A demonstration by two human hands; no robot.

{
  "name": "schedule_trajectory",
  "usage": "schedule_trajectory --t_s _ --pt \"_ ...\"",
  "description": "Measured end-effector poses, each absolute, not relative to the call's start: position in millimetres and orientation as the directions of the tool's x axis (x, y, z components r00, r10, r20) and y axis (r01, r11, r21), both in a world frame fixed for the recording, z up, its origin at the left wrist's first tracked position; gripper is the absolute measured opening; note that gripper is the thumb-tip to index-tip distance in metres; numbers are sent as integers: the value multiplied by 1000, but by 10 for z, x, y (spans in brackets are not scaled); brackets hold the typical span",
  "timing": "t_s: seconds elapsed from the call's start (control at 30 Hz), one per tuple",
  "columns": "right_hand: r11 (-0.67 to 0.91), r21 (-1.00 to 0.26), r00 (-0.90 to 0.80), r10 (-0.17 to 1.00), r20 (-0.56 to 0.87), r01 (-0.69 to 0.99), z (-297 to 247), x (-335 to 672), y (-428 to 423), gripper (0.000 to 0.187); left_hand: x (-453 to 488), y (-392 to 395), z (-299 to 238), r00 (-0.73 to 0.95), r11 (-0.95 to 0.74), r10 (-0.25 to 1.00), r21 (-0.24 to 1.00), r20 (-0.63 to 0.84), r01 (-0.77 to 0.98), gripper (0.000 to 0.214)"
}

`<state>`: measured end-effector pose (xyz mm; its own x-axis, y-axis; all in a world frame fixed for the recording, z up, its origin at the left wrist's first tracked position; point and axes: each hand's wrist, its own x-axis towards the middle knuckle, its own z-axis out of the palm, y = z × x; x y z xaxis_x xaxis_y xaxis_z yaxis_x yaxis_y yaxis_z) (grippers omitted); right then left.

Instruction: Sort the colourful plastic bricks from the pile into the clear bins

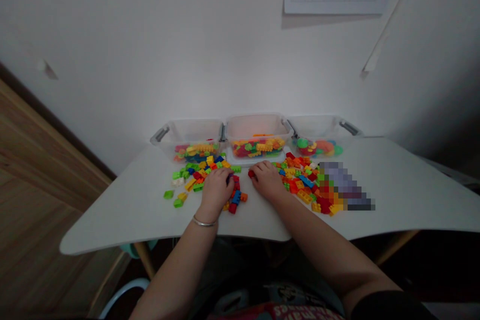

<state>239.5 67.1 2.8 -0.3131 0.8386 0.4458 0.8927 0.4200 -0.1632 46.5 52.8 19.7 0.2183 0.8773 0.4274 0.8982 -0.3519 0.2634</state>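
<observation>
My left hand (216,191) curls over the white table (127,215), its fingertips on a dark blue plastic brick (229,178). That brick sits at the top of a loose line of red and blue bricks (234,198). My right hand (267,180) rests just to the right, with a red plastic brick (251,174) showing under its fingertips. A scattered pile of multicoloured bricks (197,175) lies beyond and left of my left hand. Another pile (302,180) spreads to the right of my right hand. The hands hide part of the bricks.
Three clear plastic bins stand along the far table edge: a left bin (189,132) and a middle bin (257,127) hold bricks, and a right bin (318,130) holds round coloured pieces. A pixelated patch (347,185) covers the table at right. A wall (150,50) rises behind.
</observation>
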Motion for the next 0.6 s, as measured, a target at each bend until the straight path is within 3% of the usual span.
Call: schedule_trajectory --t_s 0.27,0.5,0.6 --pt "440 -304 -223 807 546 845 84 2398 626 12 456 545 177 225 -351 880 253 419 902 26" --pt "504 -394 -11 627 779 769 309 2468 692 18 452 529 182 226 -356 874 252 429 900 26" --pt "504 -427 70 582 810 751 513 2559 776 19 448 519 196 228 -358 875 253 426 899 26"
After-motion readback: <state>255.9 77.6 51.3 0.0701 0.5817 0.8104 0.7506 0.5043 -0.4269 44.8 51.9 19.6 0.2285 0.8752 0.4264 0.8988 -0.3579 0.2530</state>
